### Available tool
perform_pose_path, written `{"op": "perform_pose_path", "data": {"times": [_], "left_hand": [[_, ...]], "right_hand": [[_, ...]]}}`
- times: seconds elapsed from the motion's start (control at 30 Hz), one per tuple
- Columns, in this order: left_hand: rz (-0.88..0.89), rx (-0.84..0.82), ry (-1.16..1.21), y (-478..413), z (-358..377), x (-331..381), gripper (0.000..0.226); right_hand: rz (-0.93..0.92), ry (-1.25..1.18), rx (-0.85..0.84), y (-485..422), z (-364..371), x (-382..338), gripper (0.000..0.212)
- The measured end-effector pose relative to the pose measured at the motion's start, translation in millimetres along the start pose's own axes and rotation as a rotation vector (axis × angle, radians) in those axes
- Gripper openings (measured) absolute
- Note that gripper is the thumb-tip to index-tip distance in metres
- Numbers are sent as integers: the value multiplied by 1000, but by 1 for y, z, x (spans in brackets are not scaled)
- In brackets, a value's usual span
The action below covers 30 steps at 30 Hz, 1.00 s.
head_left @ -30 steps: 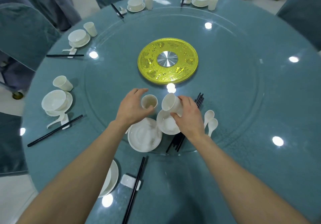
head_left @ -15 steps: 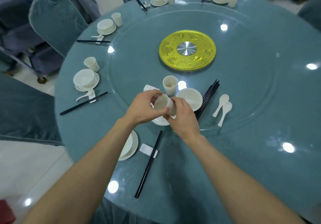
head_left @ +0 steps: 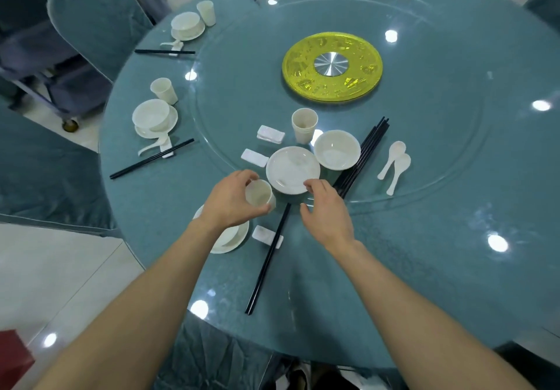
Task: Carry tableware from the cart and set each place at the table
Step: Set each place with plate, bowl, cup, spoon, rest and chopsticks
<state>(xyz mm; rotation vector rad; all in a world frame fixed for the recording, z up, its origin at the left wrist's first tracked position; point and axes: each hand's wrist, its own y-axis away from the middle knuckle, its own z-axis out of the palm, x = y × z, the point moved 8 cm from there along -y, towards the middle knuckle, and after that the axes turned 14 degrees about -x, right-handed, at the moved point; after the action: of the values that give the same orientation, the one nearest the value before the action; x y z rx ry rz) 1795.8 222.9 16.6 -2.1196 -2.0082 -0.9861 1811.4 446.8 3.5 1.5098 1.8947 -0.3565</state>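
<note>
The left hand (head_left: 231, 205) grips a small white ceramic cup (head_left: 259, 197) near the 6 o'clock edge of the teal round table (head_left: 424, 268) — contact with the tabletop cannot be told. The right hand (head_left: 325, 217), at the cup's 3 o'clock, is loosely curled and holds nothing, its fingertips (head_left: 309, 184) at the rim of a white round plate (head_left: 291, 167). A white ceramic bowl (head_left: 338, 153) lies at the plate's 2 o'clock — a bundle of black chopsticks (head_left: 367, 147) just beyond.
</note>
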Motion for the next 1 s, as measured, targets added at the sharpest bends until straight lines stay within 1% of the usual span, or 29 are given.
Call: {"op": "perform_pose_path", "data": {"times": [0.13, 0.27, 0.33, 0.47, 0.57, 0.7, 0.83, 1.0], "left_hand": [[-40, -43, 16, -1, 21, -9, 70], [-28, -32, 14, -1, 24, -8, 69], [-14, 6, 7, 1, 15, -8, 67], [-22, 137, 43, 5, -21, -17, 65], [-71, 200, 48, 6, -45, -35, 67], [-197, 235, 53, 6, -64, -76, 67], [-311, 226, 89, 7, -67, -121, 74], [-376, 184, 129, 5, -58, -149, 80]], "right_hand": [[15, 7, -3, 4, 3, 7, 48], [35, 15, -7, 6, 4, 15, 46], [40, 16, -9, 6, 4, 17, 46], [26, 20, -18, 1, 8, 8, 45], [3, 17, -29, -5, 12, -2, 44], [-15, 31, -52, -18, 18, -13, 44], [-23, 36, -71, -33, 27, -20, 43], [-40, 55, -102, -46, 37, -26, 43]]}}
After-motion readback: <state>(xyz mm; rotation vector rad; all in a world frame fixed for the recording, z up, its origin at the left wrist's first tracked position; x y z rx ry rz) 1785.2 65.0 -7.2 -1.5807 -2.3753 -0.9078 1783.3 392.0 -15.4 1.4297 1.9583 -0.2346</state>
